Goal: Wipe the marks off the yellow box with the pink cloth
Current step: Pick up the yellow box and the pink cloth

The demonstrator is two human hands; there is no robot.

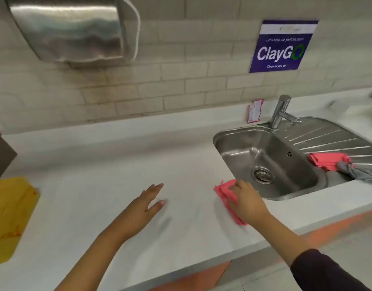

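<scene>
Head cam only here, so: the yellow box (10, 217) sits way over at 9 o'clock on the white counter (109, 164), half cut off by the frame edge, and it's got orange-reddish smears on its top, one streak near the far corner and another blotch lower down toward the near side. The pink cloth (227, 198) is well apart from it, around 4 o'clock from centre, lying on the counter just beside the near-left rim of the steel sink (233, 162). The right hand (247, 203) is on top of that cloth with fingers curled down over it, pressing or gripping, can't tell which for sure, but it's got the cloth under it. The left hand (144, 208) is flat and spread open over the bare counter at about 6 o'clock, holding nothing. The sink bowl itself just shows the drain (262, 175). On the drainboard at 3 o'clock there's another folded pink cloth (327, 160) with a grey rag (357, 172) flopped beside it, touching. Tap (280, 112) stands behind the sink.
</scene>
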